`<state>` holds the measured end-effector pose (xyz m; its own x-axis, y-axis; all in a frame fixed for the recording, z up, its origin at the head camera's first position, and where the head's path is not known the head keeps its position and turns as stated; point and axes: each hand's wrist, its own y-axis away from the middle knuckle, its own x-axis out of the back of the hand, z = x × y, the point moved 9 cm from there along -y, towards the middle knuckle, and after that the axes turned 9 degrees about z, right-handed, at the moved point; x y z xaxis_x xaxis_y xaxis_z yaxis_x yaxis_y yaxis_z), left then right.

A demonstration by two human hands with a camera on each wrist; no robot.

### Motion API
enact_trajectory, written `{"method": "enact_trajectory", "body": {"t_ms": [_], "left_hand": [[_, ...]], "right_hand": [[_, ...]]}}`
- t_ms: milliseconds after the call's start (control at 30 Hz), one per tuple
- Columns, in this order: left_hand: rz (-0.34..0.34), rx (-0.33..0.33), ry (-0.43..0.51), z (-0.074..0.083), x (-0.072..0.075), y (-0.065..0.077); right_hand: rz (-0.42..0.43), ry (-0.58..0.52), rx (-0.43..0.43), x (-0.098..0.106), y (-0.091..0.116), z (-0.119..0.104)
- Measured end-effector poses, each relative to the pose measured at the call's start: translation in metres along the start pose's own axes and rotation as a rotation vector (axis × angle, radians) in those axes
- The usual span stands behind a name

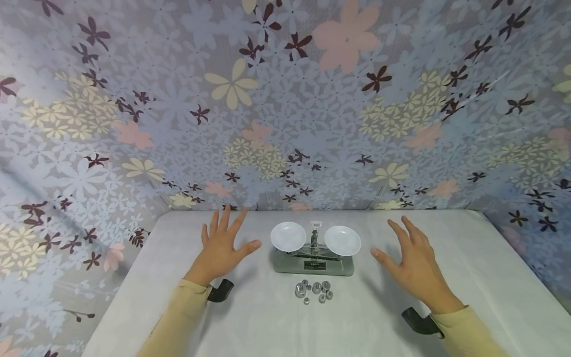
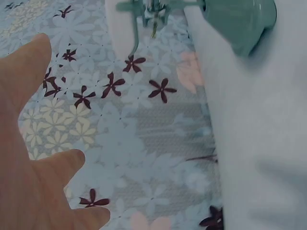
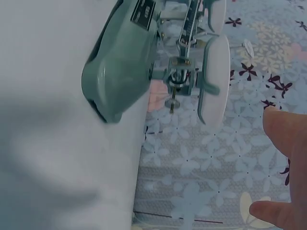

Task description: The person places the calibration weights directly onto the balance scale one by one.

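A green balance scale (image 1: 285, 263) with two white pans stands at the middle of the table. To its left my left hand (image 1: 221, 250) hovers with fingers spread, holding nothing. On the other side my right hand (image 1: 412, 263) is also raised, fingers apart and nothing in it. Several small metal weights (image 1: 301, 290) lie in front of the scale. In the right wrist view the scale's base (image 3: 117, 62) and one white pan (image 3: 217, 79) show from the side. The left wrist view catches the other end of the base (image 2: 244, 21), away from my fingers.
A pale cloth covers the table (image 1: 263, 327). Behind it and at the left hangs flower-patterned fabric (image 1: 303, 109). A dark band-like piece sits at each wrist, near the yellowish sleeves (image 1: 174, 322).
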<state>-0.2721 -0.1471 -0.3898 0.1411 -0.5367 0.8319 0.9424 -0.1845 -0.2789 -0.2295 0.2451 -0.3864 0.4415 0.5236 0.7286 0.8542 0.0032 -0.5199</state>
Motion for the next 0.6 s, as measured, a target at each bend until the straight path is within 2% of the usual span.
{"method": "enact_trajectory", "body": {"t_ms": [333, 600], "left_hand": [[0.000, 0.026, 0.118, 0.006, -0.022, 0.009], [-0.010, 0.039, 0.161, 0.009, -0.040, 0.016]], "right_hand": [[-0.002, -0.044, -0.066, -0.014, 0.013, -0.008], [-0.056, -0.049, -0.153, -0.027, 0.024, -0.009]]}}
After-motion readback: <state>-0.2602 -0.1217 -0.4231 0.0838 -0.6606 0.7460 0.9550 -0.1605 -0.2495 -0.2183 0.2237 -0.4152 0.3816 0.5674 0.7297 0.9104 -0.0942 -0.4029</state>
